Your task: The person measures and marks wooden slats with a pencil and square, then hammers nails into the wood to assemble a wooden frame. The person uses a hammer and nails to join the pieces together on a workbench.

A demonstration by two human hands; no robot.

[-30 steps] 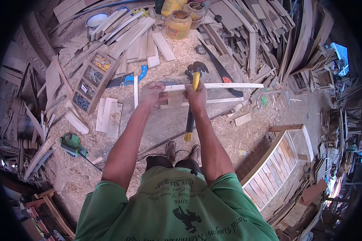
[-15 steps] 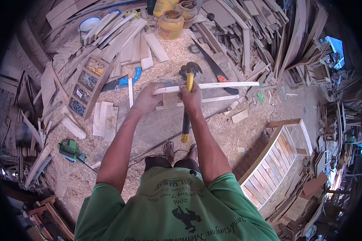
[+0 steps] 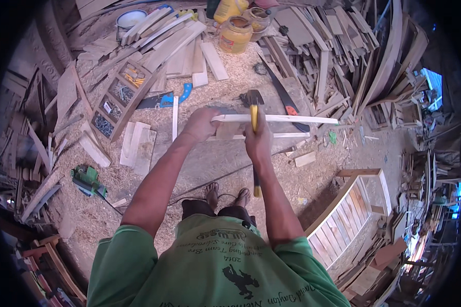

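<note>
My left hand (image 3: 202,124) is closed on the left end of a long pale wooden strip (image 3: 297,119), held roughly level above the work board (image 3: 200,157). In my right hand (image 3: 258,137) is a claw hammer (image 3: 254,118), gripped high near its head, with a yellow neck and a dark handle hanging down. The hammer crosses the strip, and my right fingers are close against the wood. A short wooden block (image 3: 227,131) shows between my hands. Just below runs a second pale strip (image 3: 291,135); whether it joins the first is hidden by my hands.
Left of the board are a compartment box (image 3: 95,113) of nails, a blue-handled saw (image 3: 164,100) and a green power tool (image 3: 87,180). Another handsaw (image 3: 280,92) lies beyond my right hand, near yellow jars (image 3: 235,36). A slatted wooden frame (image 3: 338,220) stands right; scrap wood (image 3: 322,30) is piled behind.
The view has shifted a little, and both hands appear farther right with the strip. The hammer has turned in my right hand, so its head shows from a different side.
</note>
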